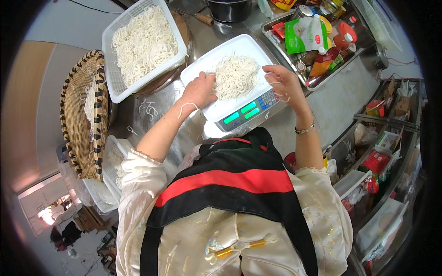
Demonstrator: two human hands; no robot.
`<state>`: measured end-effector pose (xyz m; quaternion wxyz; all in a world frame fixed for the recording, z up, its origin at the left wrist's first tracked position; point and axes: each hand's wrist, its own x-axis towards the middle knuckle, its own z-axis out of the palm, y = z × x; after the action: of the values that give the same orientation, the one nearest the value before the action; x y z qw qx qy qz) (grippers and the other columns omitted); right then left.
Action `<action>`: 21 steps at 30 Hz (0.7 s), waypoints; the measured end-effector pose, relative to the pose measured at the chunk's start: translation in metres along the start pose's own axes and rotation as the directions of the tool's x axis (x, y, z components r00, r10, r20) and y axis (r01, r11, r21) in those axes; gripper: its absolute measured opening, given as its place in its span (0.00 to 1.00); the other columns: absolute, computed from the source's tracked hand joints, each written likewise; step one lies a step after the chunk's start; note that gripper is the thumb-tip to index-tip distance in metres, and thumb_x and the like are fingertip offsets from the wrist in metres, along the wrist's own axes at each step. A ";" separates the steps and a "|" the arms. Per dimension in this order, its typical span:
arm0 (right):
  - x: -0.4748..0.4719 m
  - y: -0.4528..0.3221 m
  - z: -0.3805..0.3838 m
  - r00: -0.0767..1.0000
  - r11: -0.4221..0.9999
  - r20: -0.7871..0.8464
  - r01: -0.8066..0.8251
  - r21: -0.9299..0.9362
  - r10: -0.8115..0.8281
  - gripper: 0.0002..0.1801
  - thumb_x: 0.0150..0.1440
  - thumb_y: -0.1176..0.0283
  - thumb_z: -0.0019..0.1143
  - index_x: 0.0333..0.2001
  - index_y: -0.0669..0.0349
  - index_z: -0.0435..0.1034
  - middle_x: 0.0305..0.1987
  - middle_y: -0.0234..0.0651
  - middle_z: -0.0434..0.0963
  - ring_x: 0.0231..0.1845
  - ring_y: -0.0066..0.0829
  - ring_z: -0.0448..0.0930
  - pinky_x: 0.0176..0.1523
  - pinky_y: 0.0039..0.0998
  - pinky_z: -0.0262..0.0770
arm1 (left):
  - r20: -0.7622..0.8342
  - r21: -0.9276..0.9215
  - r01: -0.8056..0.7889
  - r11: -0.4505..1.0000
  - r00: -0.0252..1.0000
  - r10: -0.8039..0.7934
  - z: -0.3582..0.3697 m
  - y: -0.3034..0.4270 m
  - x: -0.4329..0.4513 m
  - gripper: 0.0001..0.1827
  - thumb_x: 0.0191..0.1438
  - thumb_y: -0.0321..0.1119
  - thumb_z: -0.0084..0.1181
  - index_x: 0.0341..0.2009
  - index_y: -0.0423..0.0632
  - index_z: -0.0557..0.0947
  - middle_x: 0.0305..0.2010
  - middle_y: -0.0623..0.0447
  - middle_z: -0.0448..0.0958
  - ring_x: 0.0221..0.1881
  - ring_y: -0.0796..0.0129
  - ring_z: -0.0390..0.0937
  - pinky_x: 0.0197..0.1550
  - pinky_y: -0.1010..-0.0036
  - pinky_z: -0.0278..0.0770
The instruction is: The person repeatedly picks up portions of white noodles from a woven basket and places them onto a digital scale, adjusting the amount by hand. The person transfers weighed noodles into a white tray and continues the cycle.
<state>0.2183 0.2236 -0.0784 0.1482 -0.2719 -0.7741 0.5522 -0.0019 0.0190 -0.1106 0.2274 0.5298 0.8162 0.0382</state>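
Note:
A heap of pale fresh noodles (237, 76) lies on the white pan (197, 73) of a digital weighing scale (241, 115), whose green displays are lit. My left hand (200, 90) rests at the left side of the heap, its fingertips against the noodles; whether it grips any cannot be told. One loose strand lies across my left wrist. Over the pan's right edge is my right hand (284, 84), fingers bent and apart, with a few strands clinging to them. A white plastic basket (114, 74) full of noodles stands at the upper left.
A woven bamboo basket (76, 120) with some noodles leans at left, near white plastic containers (112, 165). At upper right, a metal tray (291, 63) holds seasoning packets and bottles. A black pot (230, 12) stands at the back. Metal shelving (386, 122) is at right. Noodle scraps dot the steel worktop (152, 120).

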 end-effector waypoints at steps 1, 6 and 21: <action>0.002 0.001 0.002 0.999 0.999 0.002 0.040 -0.021 -0.040 0.14 0.57 0.75 0.59 0.48 0.65 0.75 0.39 0.42 0.80 0.37 0.28 0.81 0.42 0.26 0.78 | -0.005 -0.017 0.002 1.000 1.000 -0.002 0.002 -0.001 0.002 0.36 0.41 0.40 0.69 0.55 0.44 0.70 0.47 0.38 0.72 0.45 0.42 0.77 0.47 0.56 0.78; 0.013 0.004 0.013 0.982 0.983 0.023 0.186 -0.001 -0.185 0.15 0.58 0.75 0.58 0.49 0.66 0.75 0.45 0.44 0.80 0.42 0.32 0.83 0.47 0.28 0.79 | -0.031 -0.315 -0.016 0.949 0.999 0.006 -0.015 0.006 0.001 0.16 0.47 0.36 0.62 0.39 0.41 0.82 0.30 0.42 0.80 0.34 0.53 0.79 0.40 0.61 0.77; 0.092 0.021 0.088 0.933 0.706 0.348 -0.189 0.682 -0.087 0.39 0.66 0.38 0.33 0.59 0.64 0.68 0.52 0.32 0.77 0.50 0.21 0.76 0.56 0.24 0.70 | -0.122 -0.989 -0.126 -0.078 0.991 -0.059 -0.092 0.047 -0.007 0.11 0.59 0.33 0.58 0.45 0.41 0.81 0.33 0.56 0.80 0.24 0.80 0.72 0.21 0.86 0.65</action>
<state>0.1026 0.2141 -0.1356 0.0830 -0.1119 -0.5094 0.8492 0.0024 0.0495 -0.0113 0.4899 0.2092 0.5250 0.6638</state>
